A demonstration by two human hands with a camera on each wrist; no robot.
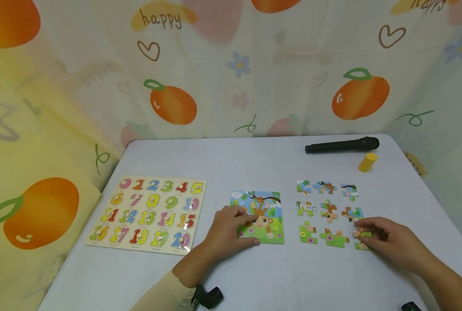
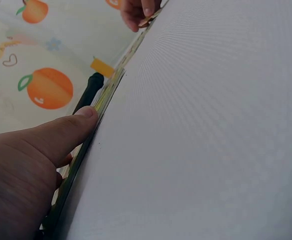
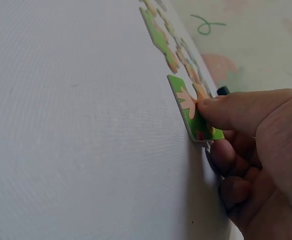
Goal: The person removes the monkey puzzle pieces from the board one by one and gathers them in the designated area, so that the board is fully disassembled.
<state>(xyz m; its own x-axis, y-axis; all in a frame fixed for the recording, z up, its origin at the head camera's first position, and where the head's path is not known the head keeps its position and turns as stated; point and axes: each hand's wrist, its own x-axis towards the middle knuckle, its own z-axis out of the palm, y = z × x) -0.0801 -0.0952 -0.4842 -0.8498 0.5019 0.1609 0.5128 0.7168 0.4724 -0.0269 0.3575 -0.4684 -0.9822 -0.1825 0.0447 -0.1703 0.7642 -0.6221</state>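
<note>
My left hand (image 1: 226, 229) lies over the left side of a square monkey picture board (image 1: 271, 233). Its fingers reach onto the picture and its thumb (image 2: 68, 131) touches the near edge. At the right, my right hand (image 1: 394, 244) pinches the near-right corner puzzle piece (image 3: 188, 106) between thumb and fingers. This green piece shows a pale monkey hand and is tipped up at its right side. Several other jigsaw pieces lie spaced out in rows beside it, among them a green bottom piece (image 1: 335, 238) and a branch piece (image 1: 349, 191).
A number board (image 1: 145, 214) with colourful knobbed numerals lies at the left of the white table (image 1: 254, 280). Toward the back right are a black microphone (image 1: 341, 145) and a yellow cylinder (image 1: 367, 163). A printed curtain (image 1: 231, 99) hangs behind the table.
</note>
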